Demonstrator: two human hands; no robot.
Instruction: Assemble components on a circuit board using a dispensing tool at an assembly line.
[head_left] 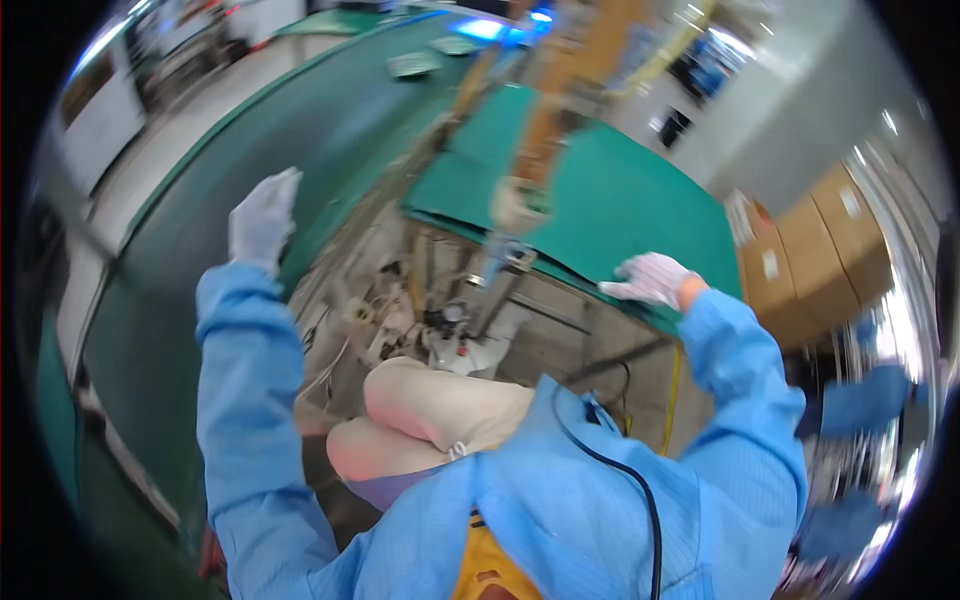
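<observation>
My left hand [263, 222], in a white glove, is held over the dark green conveyor belt [200, 215]. Its fingers are curled together, and whatever they may hold is hidden. On the other side, my right hand [650, 281], gloved in white as well, is at the near edge of the green-topped table [620, 190]. Its fingers stretch out to the left along that edge, and no object shows in them. Both forearms are in light blue sleeves.
Flat pieces [413, 65] lie far along the belt. A blurred orange-brown upright [545, 120] crosses in front of the table. Brown cartons [800, 255] are stacked at the right. Between belt and table, tubing and fittings [450, 325] sit low, near my knees.
</observation>
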